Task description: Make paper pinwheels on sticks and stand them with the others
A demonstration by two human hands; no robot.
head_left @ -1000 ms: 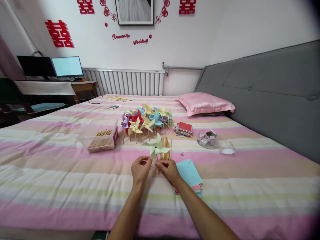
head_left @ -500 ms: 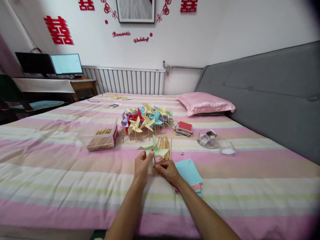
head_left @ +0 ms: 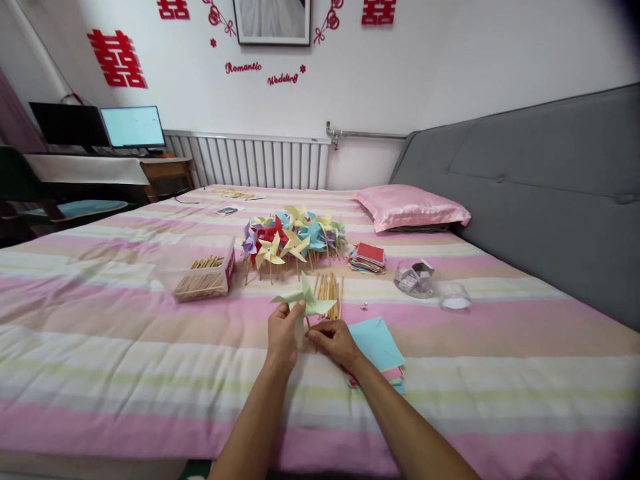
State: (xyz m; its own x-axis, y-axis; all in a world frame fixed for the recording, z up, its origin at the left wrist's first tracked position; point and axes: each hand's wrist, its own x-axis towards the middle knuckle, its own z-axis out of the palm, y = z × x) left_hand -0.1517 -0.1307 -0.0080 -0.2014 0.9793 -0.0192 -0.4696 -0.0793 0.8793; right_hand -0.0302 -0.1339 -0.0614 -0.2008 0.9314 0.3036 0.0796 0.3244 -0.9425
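A pale green paper pinwheel (head_left: 304, 301) is held low over the striped bed (head_left: 125, 347). My left hand (head_left: 283, 335) pinches one of its blades from the left. My right hand (head_left: 336, 341) is closed round the thin wooden stick just below the wheel. Right behind the pinwheel lies a small bunch of wooden sticks (head_left: 330, 292). Farther back a pile of finished pinwheels (head_left: 293, 241) in yellow, blue, red and purple lies on the bed.
A clear box of sticks (head_left: 206, 280) sits left of the hands. A stack of blue and pink paper squares (head_left: 376, 347) lies by my right wrist. Folded red papers (head_left: 369, 257), a clear container (head_left: 414, 277) and lid (head_left: 454, 296) lie right; a pink pillow (head_left: 410, 207) beyond.
My left hand has risen and taken hold of a pinwheel blade, and the wheel has shifted slightly left and turned. The right hand has stayed on the stick.
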